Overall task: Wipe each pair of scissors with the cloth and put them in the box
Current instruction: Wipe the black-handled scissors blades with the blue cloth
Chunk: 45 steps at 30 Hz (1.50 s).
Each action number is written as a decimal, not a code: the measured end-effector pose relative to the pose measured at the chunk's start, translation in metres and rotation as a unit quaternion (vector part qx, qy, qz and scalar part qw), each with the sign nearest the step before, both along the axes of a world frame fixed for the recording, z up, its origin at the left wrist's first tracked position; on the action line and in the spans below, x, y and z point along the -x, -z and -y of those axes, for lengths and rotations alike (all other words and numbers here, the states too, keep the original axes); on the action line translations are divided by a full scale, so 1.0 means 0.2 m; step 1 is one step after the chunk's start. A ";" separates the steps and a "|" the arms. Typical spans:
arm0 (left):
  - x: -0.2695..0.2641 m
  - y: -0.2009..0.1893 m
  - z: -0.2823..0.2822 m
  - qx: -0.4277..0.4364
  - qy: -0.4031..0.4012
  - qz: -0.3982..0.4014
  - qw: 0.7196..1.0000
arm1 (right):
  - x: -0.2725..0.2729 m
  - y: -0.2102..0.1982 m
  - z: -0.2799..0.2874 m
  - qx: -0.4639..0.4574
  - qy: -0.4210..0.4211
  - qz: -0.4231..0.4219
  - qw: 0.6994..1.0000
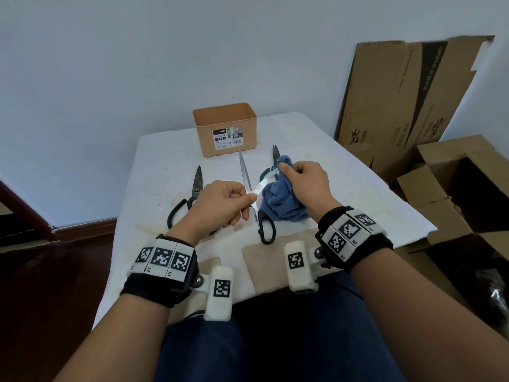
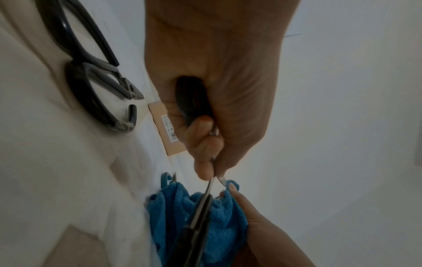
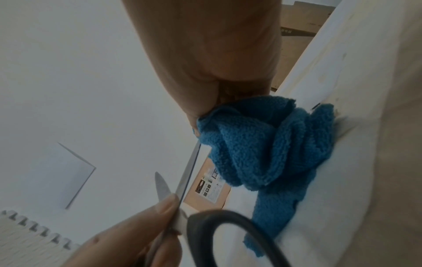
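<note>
Above the white padded table, the left hand grips the open steel scissors near the pivot; the right hand pinches the blue terry cloth around one blade. The open-topped rectangular box stands beyond, well apart.

The box stands at the far side of the table. Nearer than the box, three pairs of scissors lie: one to its left, one straight before it, one right, partly under the cloth.
</note>
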<state>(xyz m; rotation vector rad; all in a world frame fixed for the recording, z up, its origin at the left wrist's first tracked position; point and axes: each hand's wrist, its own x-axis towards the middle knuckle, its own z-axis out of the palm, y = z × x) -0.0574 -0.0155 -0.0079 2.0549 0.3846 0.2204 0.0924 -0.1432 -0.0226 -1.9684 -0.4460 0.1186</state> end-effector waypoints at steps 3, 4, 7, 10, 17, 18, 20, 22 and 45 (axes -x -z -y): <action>0.01 -0.01 -0.02 0.013 0.002 0.002 1.000 | -0.04 0.01 0.03 -0.018 0.040 -0.008 0.999; 0.00 -0.02 -0.02 0.014 0.001 0.005 1.000 | -0.04 0.01 0.05 -0.027 0.050 -0.010 0.998; -0.01 -0.03 -0.04 0.012 -0.001 0.006 1.000 | -0.05 0.01 0.06 -0.039 0.052 -0.019 0.998; -0.03 -0.03 -0.05 0.007 -0.004 0.008 1.000 | -0.05 0.01 0.05 -0.060 0.057 -0.058 0.995; -0.03 0.01 -0.05 0.029 -0.024 0.016 0.999 | 0.01 0.02 0.04 -0.167 0.005 -0.111 0.980; -0.03 0.01 -0.05 0.027 -0.027 0.015 0.999 | 0.01 0.01 0.04 -0.171 -0.017 -0.127 0.977; -0.03 0.01 -0.05 0.023 -0.031 0.014 0.999 | 0.02 0.02 0.03 -0.157 -0.053 -0.148 0.975; -0.04 0.02 -0.06 0.023 -0.033 0.016 0.999 | 0.01 0.03 0.03 -0.122 -0.064 -0.132 0.982; -0.06 -0.02 -0.10 0.071 -0.040 0.049 0.995 | -0.01 -0.15 0.05 -0.149 -0.150 -0.143 0.967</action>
